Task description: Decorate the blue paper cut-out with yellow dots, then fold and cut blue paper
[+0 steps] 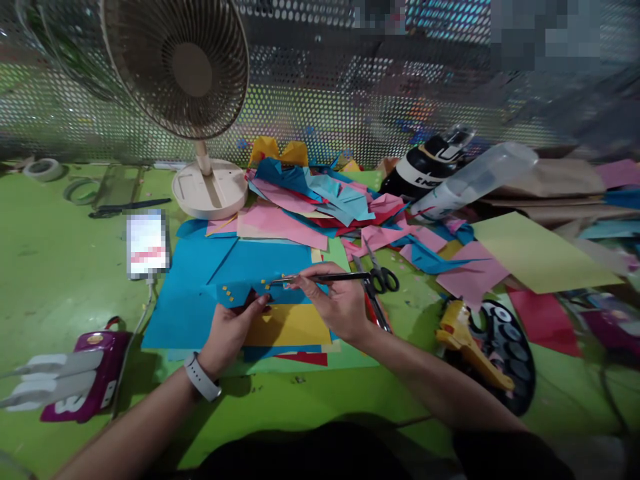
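My left hand (pixel 230 337), with a white watch band on its wrist, pinches a small folded blue paper piece (pixel 234 293) between thumb and fingers. Little yellow squares (pixel 228 293) dot the paper's face in short rows. My right hand (pixel 337 303) is closed on a slim dark pointed tool (pixel 340 277), held like a pen; whether it is a brush or tweezers I cannot tell. Its tip is at the right part of the blue piece, beside more yellow squares. Under both hands lie a large blue sheet (pixel 193 313) and a yellow sheet (pixel 290 323).
Paper scraps (pixel 300 200) are heaped behind the sheets. A fan (pixel 210 190), a phone (pixel 147 243) and a purple power strip (pixel 93 373) stand or lie leftward. To the right are scissors (pixel 384 280), a yellow glue gun (pixel 470 343), a black palette (pixel 523 360) and bottles (pixel 425 170).
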`<move>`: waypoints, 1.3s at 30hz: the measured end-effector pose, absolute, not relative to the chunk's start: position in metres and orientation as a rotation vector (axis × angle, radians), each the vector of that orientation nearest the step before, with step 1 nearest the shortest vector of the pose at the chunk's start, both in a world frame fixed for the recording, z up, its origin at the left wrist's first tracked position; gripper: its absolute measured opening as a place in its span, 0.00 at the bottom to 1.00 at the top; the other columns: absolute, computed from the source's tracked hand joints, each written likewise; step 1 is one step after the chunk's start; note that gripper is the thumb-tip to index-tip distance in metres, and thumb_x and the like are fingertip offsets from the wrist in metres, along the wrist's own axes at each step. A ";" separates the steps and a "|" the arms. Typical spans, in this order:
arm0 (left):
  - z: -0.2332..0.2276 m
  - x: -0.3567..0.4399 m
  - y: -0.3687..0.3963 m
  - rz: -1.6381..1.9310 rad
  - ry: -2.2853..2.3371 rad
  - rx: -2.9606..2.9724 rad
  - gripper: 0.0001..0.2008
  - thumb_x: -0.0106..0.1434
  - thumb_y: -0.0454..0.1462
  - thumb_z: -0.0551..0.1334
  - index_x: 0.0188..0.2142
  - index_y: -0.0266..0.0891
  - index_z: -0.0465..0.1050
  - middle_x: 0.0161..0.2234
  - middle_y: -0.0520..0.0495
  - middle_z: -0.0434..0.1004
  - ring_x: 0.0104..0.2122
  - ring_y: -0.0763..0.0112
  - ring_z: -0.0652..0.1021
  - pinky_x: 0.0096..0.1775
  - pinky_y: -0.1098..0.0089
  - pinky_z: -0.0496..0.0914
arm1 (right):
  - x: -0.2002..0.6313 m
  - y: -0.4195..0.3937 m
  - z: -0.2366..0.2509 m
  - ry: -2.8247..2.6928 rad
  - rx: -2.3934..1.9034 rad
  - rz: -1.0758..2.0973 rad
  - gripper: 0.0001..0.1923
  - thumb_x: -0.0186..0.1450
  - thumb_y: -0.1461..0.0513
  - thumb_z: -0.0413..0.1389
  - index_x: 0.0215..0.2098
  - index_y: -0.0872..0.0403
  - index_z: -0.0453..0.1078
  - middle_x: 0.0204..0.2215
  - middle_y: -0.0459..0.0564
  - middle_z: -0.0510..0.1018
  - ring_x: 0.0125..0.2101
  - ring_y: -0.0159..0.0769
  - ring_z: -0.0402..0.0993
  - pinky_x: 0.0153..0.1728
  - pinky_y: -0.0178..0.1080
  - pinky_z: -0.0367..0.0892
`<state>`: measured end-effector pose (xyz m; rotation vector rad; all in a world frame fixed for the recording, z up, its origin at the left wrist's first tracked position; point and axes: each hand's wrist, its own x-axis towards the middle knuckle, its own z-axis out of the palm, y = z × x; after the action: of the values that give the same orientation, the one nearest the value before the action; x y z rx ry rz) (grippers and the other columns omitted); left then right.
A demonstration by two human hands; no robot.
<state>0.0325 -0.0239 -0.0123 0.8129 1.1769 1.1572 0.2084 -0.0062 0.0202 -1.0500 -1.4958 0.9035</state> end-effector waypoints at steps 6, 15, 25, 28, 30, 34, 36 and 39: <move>-0.008 0.032 -0.025 1.152 1.180 0.818 0.11 0.49 0.39 0.72 0.30 0.36 0.76 0.29 0.49 0.79 0.28 0.68 0.79 0.34 0.68 0.75 | 0.209 -0.007 0.016 -1.538 -1.074 0.788 0.05 0.62 0.59 0.59 0.34 0.52 0.71 0.29 0.48 0.78 0.30 0.37 0.79 0.32 0.37 0.75; -0.012 0.031 -0.026 1.183 1.083 0.833 0.15 0.53 0.39 0.70 0.41 0.39 0.77 0.42 0.45 0.81 0.40 0.62 0.80 0.41 0.66 0.75 | 0.208 -0.009 0.019 -1.660 -1.072 0.599 0.04 0.63 0.59 0.57 0.33 0.50 0.73 0.29 0.48 0.80 0.32 0.37 0.77 0.32 0.38 0.74; -0.009 0.032 -0.026 1.175 1.123 0.809 0.13 0.52 0.40 0.70 0.37 0.37 0.78 0.37 0.46 0.82 0.34 0.66 0.80 0.41 0.64 0.75 | 0.208 -0.011 0.013 -1.729 -1.053 0.525 0.03 0.64 0.61 0.57 0.34 0.50 0.74 0.29 0.48 0.79 0.33 0.37 0.75 0.32 0.38 0.73; -0.009 0.031 -0.026 1.165 1.141 0.824 0.12 0.52 0.41 0.70 0.35 0.37 0.78 0.34 0.47 0.81 0.32 0.66 0.79 0.40 0.65 0.74 | 0.208 -0.012 0.013 -1.730 -1.064 0.541 0.04 0.64 0.60 0.57 0.33 0.50 0.74 0.29 0.48 0.79 0.33 0.37 0.75 0.33 0.39 0.73; -0.009 0.030 -0.026 1.148 1.149 0.868 0.11 0.53 0.41 0.69 0.34 0.37 0.78 0.32 0.47 0.81 0.32 0.67 0.79 0.39 0.66 0.74 | 0.209 -0.012 0.013 -1.725 -1.052 0.548 0.04 0.64 0.60 0.57 0.34 0.49 0.74 0.29 0.48 0.79 0.33 0.37 0.75 0.33 0.39 0.73; -0.008 0.030 -0.026 1.132 1.169 0.907 0.10 0.54 0.42 0.69 0.31 0.36 0.78 0.29 0.47 0.80 0.30 0.68 0.78 0.38 0.68 0.73 | 0.209 -0.012 0.012 -1.724 -1.060 0.566 0.04 0.64 0.60 0.57 0.34 0.49 0.74 0.29 0.48 0.80 0.33 0.37 0.75 0.32 0.40 0.73; -0.007 0.029 -0.026 1.138 1.175 0.907 0.10 0.53 0.42 0.69 0.30 0.37 0.78 0.28 0.48 0.80 0.30 0.68 0.78 0.37 0.68 0.73 | 0.210 -0.013 0.011 -1.723 -1.074 0.575 0.04 0.64 0.60 0.57 0.34 0.49 0.74 0.29 0.49 0.80 0.33 0.37 0.75 0.32 0.40 0.73; -0.006 0.029 -0.026 1.127 1.182 0.916 0.10 0.53 0.42 0.69 0.29 0.37 0.78 0.27 0.48 0.80 0.29 0.68 0.78 0.36 0.69 0.72 | 0.211 -0.014 0.012 -1.698 -1.061 0.585 0.03 0.63 0.60 0.58 0.35 0.49 0.74 0.30 0.49 0.80 0.33 0.38 0.76 0.33 0.40 0.74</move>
<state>0.0291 -0.0263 -0.0063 0.9164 1.1824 1.1270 0.2108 -0.0136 0.0115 -1.0612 -1.6983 0.5851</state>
